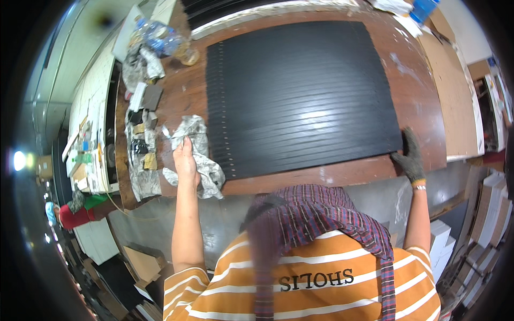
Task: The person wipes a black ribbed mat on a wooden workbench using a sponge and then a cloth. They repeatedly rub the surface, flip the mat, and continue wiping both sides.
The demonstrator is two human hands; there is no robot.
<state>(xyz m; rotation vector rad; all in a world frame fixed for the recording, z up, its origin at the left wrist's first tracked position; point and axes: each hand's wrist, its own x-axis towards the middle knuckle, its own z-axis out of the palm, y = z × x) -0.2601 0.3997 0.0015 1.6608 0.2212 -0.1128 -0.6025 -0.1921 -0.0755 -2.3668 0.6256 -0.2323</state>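
At the bottom of the frame, the person wore an orange shirt (pixel 321 289) with white stripes, under a dark striped scarf (pixel 321 206). Left of centre, the bare left hand (pixel 186 162) was closed on a crumpled grey-and-white cloth (pixel 199 136), which lay beside the panel. At right, the gloved right hand (pixel 411 156) was opened out, thumb apart from the fingers, at the panel's lower right corner; whether it pressed there, one could not tell. The ribbed black panel (pixel 300 96) lay flat across the centre and upper part of the frame, on a brown wooden table (pixel 415 107). Small blocks (pixel 150 161) sat along the table's left side. Clear plastic bottles (pixel 166 40) lay at upper left, and a blue container (pixel 423 9) stood at upper right.
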